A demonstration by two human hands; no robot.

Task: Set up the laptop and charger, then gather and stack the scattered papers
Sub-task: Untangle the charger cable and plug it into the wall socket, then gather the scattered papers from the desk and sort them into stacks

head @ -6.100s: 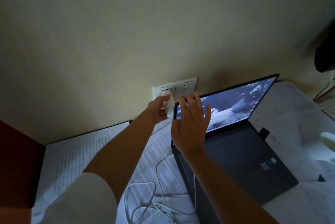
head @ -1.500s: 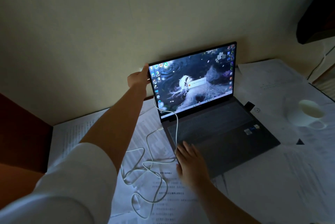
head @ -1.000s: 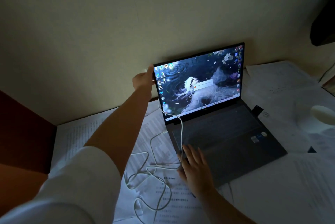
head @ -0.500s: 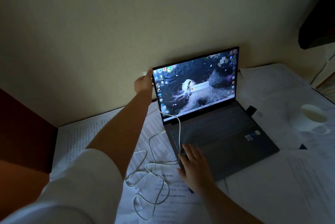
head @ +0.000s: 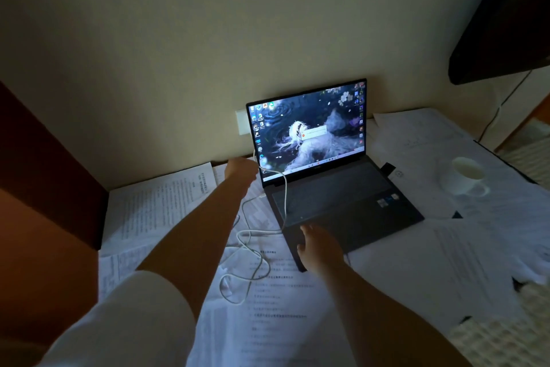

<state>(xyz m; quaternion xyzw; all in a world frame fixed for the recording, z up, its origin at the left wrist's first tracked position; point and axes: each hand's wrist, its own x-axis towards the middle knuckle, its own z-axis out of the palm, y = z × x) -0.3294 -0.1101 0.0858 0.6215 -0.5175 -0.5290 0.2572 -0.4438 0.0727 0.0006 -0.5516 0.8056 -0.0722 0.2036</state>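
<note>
Where it gripped the lit grey laptop's screen edge before, the left hand has dropped, grip unclear; right hand stays flat on its front-left corner.

Laptop: dark grey body; screen in dark blue swirls with a white figure and pale blossoms. Cable: white. Papers: white, lined with dark print. Mug: white. Socket plate: white. Sleeve: white. Wall: cream.
</note>
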